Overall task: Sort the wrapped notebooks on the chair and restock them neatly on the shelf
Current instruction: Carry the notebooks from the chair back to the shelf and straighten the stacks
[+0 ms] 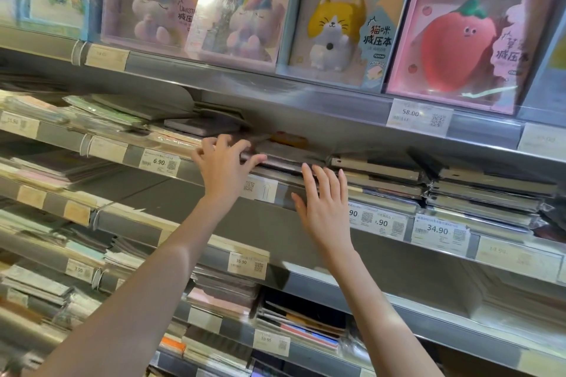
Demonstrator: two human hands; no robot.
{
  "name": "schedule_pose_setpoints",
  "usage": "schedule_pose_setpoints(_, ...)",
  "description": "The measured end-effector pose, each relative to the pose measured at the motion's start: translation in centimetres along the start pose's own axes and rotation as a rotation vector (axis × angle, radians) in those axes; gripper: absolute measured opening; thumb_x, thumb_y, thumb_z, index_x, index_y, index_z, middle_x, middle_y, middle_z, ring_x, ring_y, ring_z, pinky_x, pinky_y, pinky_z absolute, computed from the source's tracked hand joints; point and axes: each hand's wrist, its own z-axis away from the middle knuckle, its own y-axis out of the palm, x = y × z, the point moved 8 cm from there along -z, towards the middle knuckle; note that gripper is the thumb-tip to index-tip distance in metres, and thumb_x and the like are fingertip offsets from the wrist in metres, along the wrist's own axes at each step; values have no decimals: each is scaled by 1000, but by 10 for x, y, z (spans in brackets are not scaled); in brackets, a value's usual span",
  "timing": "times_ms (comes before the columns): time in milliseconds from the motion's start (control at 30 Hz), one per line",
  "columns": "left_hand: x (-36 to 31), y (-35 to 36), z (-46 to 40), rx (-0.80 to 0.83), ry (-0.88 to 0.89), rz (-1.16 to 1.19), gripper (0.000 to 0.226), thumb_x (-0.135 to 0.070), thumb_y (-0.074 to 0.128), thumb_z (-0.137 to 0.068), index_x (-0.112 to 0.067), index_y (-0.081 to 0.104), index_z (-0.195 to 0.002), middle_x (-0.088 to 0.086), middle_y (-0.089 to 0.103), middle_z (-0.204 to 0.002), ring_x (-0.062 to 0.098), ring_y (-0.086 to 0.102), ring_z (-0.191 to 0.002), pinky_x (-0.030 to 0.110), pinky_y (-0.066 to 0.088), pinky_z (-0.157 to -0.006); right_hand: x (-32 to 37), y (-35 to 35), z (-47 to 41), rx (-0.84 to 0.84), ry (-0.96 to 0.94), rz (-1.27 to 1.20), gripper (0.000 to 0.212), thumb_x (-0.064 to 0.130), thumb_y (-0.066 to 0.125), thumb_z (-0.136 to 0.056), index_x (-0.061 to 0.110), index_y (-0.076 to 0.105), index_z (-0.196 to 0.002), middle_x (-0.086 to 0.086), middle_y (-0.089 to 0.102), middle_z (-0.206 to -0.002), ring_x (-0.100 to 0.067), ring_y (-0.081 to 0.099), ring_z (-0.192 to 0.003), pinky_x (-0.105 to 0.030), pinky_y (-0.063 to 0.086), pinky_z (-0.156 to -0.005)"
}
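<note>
Head view: left hand, fingers spread, touching wrapped notebooks at shelf front edge; right hand fingers straight, apart, prob. just below stack.

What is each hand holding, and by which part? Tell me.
Neither grips anything. The left hand rests straight fingers on the front edge of the wrapped notebook stack; the right hand hovers open just below that stack.

Bare forearms and hands, no sleeves
</note>
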Motion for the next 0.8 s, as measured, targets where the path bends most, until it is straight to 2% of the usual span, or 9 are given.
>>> schedule_pose_setpoints(100,5,7,6,18,8,51,41,-58,54,-82,-28,66,-107,1,52,-126,27,34,-121,48,20,-98,-3,0,-1,23,7,1,51,37,37,-91,6,52,-129,-13,59,-121,-26,40,-117,-46,21,-109)
schedule_pose_setpoints(333,5,7,22,67,113,13,43,-45,48,-92,-28,51,-130,2,48,-133,24,34,-126,45,20,-103,1,0,3,121,3,48,53,36,33,-90,7,49,-131,-13,55,-130,-30,49,-122,-49,25,-110)
schedule_pose_setpoints(467,13,-1,49,8,156,50,40,-30,56,-91,-24,52,-130,5,51,-131,26,40,-123,42,26,-102,8,-8,18,156,-1,59,53,31,31,-91,7,45,-135,-12,45,-141,-27,40,-132,-50,16,-112)
schedule_pose_setpoints(533,20,-2,63,8,167,49,35,-24,58,-89,-21,56,-124,6,52,-129,27,43,-120,42,28,-101,16,-11,28,164,-8,37,49,29,36,-92,7,44,-135,-11,43,-143,-27,37,-134,-53,20,-110)
schedule_pose_setpoints(667,34,-4,92,10,196,62,31,-23,58,-88,-19,59,-119,5,55,-123,25,47,-116,41,31,-100,31,-15,48,194,17,-58,52,22,60,-89,5,45,-135,-13,42,-143,-29,35,-135,-57,22,-108)
schedule_pose_setpoints(800,55,1,131,83,190,43,34,-26,57,-89,-19,57,-123,3,55,-124,21,45,-118,38,30,-101,54,-11,79,268,15,-99,53,22,59,-89,5,44,-136,-13,41,-144,-30,35,-135,-56,20,-108)
